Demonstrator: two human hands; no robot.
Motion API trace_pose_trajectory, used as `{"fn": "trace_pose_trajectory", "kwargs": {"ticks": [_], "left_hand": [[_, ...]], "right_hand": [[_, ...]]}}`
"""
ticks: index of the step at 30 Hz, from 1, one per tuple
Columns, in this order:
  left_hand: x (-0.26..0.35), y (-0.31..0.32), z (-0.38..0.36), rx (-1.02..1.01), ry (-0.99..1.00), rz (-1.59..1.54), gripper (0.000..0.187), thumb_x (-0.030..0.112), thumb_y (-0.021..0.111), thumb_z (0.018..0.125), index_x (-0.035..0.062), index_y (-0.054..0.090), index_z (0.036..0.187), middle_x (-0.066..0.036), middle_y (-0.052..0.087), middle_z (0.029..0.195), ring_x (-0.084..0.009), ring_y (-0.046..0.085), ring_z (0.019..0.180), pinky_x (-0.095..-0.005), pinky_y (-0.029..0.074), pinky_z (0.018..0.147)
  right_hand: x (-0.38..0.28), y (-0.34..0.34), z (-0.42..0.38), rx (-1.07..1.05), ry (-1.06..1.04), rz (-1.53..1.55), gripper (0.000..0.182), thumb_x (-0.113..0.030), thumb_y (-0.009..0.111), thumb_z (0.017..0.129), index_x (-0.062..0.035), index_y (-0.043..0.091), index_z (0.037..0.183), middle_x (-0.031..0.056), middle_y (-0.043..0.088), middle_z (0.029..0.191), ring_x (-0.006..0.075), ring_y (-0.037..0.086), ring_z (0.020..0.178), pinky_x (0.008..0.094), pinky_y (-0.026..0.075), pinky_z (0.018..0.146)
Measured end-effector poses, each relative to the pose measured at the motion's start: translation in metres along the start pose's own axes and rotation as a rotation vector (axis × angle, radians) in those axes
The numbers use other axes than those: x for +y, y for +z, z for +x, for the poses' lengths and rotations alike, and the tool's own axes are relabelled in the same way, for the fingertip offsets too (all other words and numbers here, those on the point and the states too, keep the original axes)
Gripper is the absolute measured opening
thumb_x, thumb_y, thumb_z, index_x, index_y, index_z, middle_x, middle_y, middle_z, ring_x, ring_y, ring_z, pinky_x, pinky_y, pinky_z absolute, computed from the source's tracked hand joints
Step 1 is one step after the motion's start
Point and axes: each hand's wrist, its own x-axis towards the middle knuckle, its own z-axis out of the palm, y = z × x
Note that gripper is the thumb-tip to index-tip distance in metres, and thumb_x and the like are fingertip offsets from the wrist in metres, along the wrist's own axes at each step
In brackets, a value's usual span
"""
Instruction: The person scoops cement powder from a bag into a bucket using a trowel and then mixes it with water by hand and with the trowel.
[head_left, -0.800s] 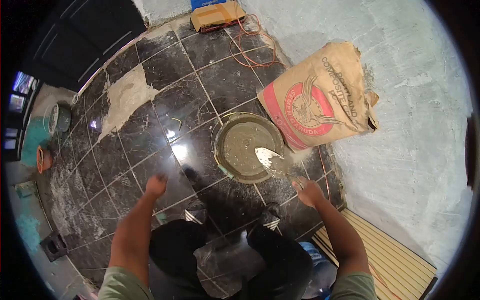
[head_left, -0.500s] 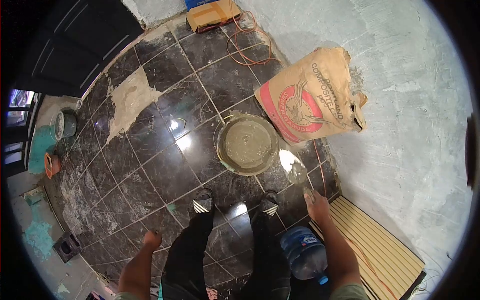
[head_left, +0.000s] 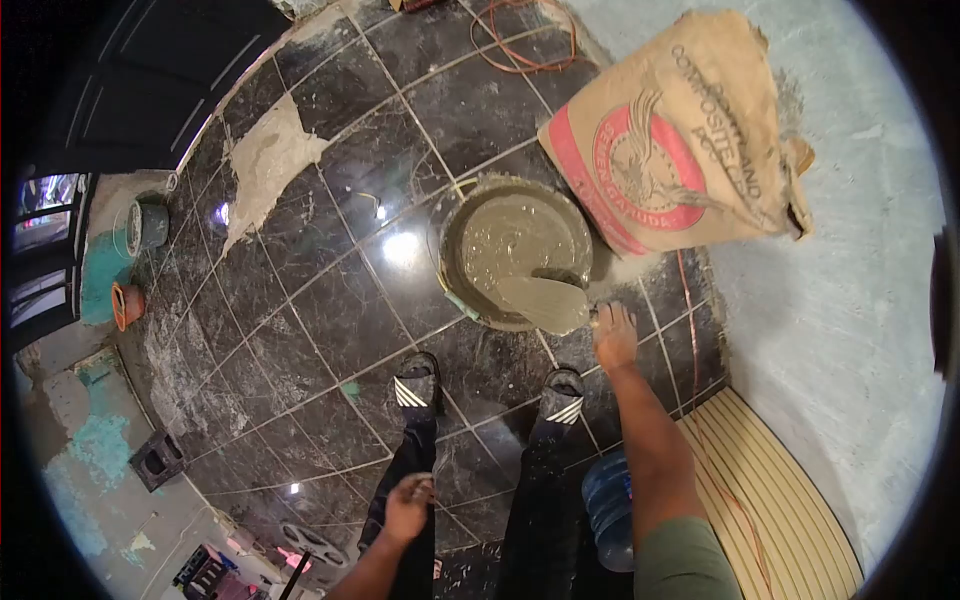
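Note:
A round bucket [head_left: 455, 290] of wet grey cement stands on the dark tiles in front of the feet. My right hand [head_left: 614, 335] is wrapped round the handle of a trowel [head_left: 545, 303], whose blade reaches over the bucket's right rim and touches the cement. A dark hollow shows in the mix beside the blade. Lower down, my left hand [head_left: 409, 507] hovers over the left leg with its fingers curled; whether it holds anything is too small to tell. Behind the bucket to the right leans a paper cement sack [head_left: 680, 140].
Ribbed panels [head_left: 780, 490] lie at the lower right, beside a blue water bottle [head_left: 608, 510]. An orange cable [head_left: 520, 65] is coiled at the top. A small bucket [head_left: 150, 226], an orange container [head_left: 127, 306] and a hollow block [head_left: 158, 461] stand at the left.
My right hand has brought the trowel from beside the bucket over its rim into the cement. My left hand has moved right, over the left leg. The view has shifted.

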Motion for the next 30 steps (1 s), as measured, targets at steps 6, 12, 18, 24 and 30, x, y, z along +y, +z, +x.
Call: {"fn": "trace_pose_trajectory", "kwargs": {"ticks": [6, 12, 18, 24, 30], "left_hand": [[-0.046, 0.067, -0.032, -0.157, -0.274, 0.135, 0.030, 0.024, 0.063, 0.103, -0.0018, 0.066, 0.119, -0.006, 0.069, 0.090, -0.0139, 0.065, 0.081, -0.0313, 0.052, 0.076], [-0.065, 0.077, -0.025, -0.242, -0.422, 0.374, 0.033, 0.030, 0.061, 0.104, 0.0031, 0.067, 0.122, -0.008, 0.072, 0.092, -0.0152, 0.069, 0.085, -0.0313, 0.053, 0.077], [-0.065, 0.081, -0.012, -0.190, -0.396, 0.366, 0.029, 0.022, 0.061, 0.105, -0.0008, 0.066, 0.121, -0.009, 0.072, 0.091, -0.0155, 0.070, 0.084, -0.0303, 0.055, 0.074], [-0.052, 0.090, -0.008, -0.222, -0.354, 0.383, 0.030, 0.025, 0.061, 0.104, -0.0007, 0.066, 0.120, -0.010, 0.071, 0.089, -0.0164, 0.072, 0.087, -0.0312, 0.056, 0.074], [-0.070, 0.091, -0.008, -0.245, -0.348, 0.505, 0.033, 0.027, 0.059, 0.106, -0.0018, 0.066, 0.119, -0.009, 0.071, 0.090, -0.0157, 0.070, 0.083, -0.0311, 0.055, 0.077]], "right_hand": [[0.009, 0.045, -0.004, -0.046, 0.112, 0.225, 0.042, -0.011, 0.075, 0.079, -0.0059, 0.058, 0.117, 0.0198, 0.060, 0.113, 0.0422, 0.063, 0.100, 0.0525, 0.052, 0.088], [0.009, 0.067, 0.020, -0.005, 0.167, 0.350, 0.043, -0.010, 0.078, 0.077, -0.0040, 0.057, 0.114, 0.0205, 0.062, 0.110, 0.0434, 0.062, 0.102, 0.0517, 0.051, 0.090], [0.009, 0.091, 0.034, -0.025, 0.180, 0.398, 0.042, -0.011, 0.077, 0.078, -0.0026, 0.058, 0.115, 0.0206, 0.062, 0.114, 0.0430, 0.061, 0.107, 0.0505, 0.050, 0.095], [0.055, 0.119, -0.041, -0.163, 0.412, 0.433, 0.052, -0.005, 0.072, 0.075, 0.0012, 0.054, 0.123, 0.0261, 0.059, 0.120, 0.0473, 0.057, 0.112, 0.0536, 0.048, 0.098], [0.049, 0.084, -0.063, -0.123, 0.325, 0.292, 0.043, -0.011, 0.074, 0.078, -0.0020, 0.060, 0.117, 0.0203, 0.063, 0.113, 0.0428, 0.060, 0.108, 0.0520, 0.047, 0.098]]}}
